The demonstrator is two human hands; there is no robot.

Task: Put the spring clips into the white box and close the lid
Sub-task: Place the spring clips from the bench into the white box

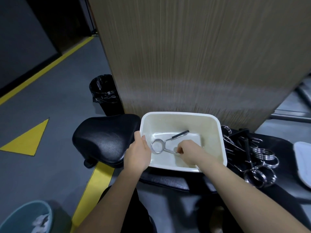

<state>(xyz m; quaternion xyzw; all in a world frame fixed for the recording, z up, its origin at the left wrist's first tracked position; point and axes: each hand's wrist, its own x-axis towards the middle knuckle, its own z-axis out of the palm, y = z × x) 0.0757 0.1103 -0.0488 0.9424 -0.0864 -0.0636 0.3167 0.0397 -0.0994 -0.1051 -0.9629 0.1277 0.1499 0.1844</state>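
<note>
The white box (217, 130) stands open on a black padded bench. My left hand (138, 153) grips its near left rim. My right hand (187, 151) reaches inside the box and pinches one handle of a metal spring clip (157, 145), whose coil lies on the box floor and whose other black-tipped handle points to the back right. A pile of several more spring clips (262, 160) lies on the bench to the right of the box. The white lid (303, 163) rests at the far right edge, partly out of frame.
A wood-grain panel (193, 56) rises right behind the box. A black padded seat (104, 140) is to the left. A black-lined bin (105, 93) stands on the grey floor with yellow markings, and a teal basket (27, 217) sits at bottom left.
</note>
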